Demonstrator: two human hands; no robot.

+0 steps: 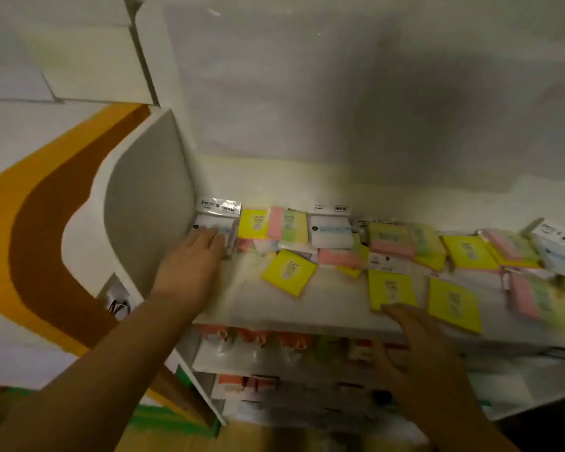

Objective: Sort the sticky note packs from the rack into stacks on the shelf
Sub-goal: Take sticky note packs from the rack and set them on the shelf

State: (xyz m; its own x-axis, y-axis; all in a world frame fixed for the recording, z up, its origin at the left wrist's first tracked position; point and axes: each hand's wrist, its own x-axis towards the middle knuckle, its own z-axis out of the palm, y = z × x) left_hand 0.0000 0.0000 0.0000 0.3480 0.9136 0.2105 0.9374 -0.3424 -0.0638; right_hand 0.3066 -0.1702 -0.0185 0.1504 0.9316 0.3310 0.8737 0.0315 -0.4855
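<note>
Mostly flat, square, plastic-wrapped packs [289, 272] litter shelf [307, 318].

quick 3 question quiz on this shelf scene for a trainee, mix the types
1. True or false: the left hand rests on the white pack at the shelf's left end.
2. Multiple choice: the right hand touches which pack? A) pink B) yellow C) white
3. Fill in: the tilted yellow pack lying alone near the middle is printed with the number ____.

Key:
1. True
2. B, the yellow pack at the front edge
3. 2207
</note>
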